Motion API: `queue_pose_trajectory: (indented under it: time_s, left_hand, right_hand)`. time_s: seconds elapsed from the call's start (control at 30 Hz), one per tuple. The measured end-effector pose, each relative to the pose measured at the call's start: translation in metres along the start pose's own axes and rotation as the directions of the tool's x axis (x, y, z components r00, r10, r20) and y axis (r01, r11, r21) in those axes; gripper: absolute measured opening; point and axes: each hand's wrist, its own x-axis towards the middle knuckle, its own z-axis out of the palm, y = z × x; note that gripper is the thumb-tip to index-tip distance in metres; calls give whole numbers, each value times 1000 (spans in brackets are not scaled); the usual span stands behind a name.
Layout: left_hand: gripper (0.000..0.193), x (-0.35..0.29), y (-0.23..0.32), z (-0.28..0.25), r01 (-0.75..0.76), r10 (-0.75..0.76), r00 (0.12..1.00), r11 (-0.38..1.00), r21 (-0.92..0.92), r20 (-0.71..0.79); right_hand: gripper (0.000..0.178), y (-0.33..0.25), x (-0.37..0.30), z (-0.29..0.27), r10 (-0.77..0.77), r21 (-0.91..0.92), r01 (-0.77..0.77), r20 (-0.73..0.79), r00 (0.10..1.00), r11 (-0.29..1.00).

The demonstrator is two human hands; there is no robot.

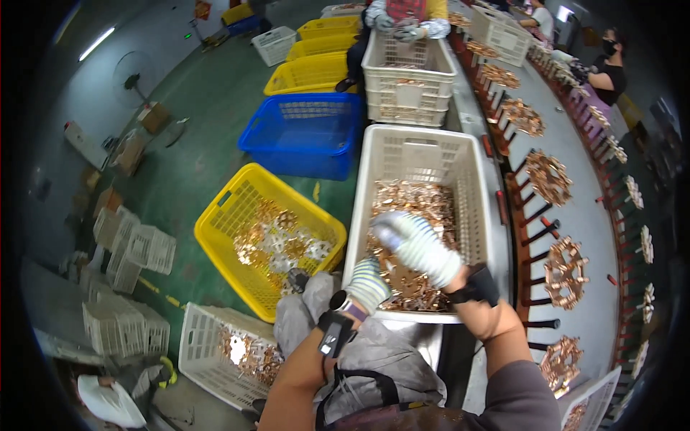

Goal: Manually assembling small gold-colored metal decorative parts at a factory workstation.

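My right hand, in a white striped glove, reaches over the copper-coloured metal parts heaped in a white plastic crate. Motion smears its fingers, so their grip does not show. At the crate's near left corner is my left hand, gloved the same way. Its fingers look curled together, and whatever they may hold is hidden. Below the right hand, a flat copper-coloured piece lies among the loose parts.
A yellow basket with copper and silver parts stands left of my legs, a blue basket beyond it. Another white crate sits lower left. Along the right runs a line carrying copper-coloured clusters. A co-worker's gloved hands are over stacked crates ahead.
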Motion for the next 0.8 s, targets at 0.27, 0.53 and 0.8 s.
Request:
queue_pose_trajectory:
  time_s: [0.27, 0.53, 0.8]
  left_hand:
    - [15, 44, 37, -50, -7, 10, 998, 999, -45, 64]
    - [15, 64, 45, -73, -226, 234, 966, 970, 86, -112]
    - [24, 54, -8, 59, -446, 444, 895, 886, 124, 45]
  right_hand:
    - [30, 30, 13, -11, 141, -120, -125, 137, 980, 985]
    - [28, 35, 27, -44, 174, 467, -254, 208, 963, 847]
    - [25, 41, 13, -47, 11, -65, 6, 260, 966, 998]
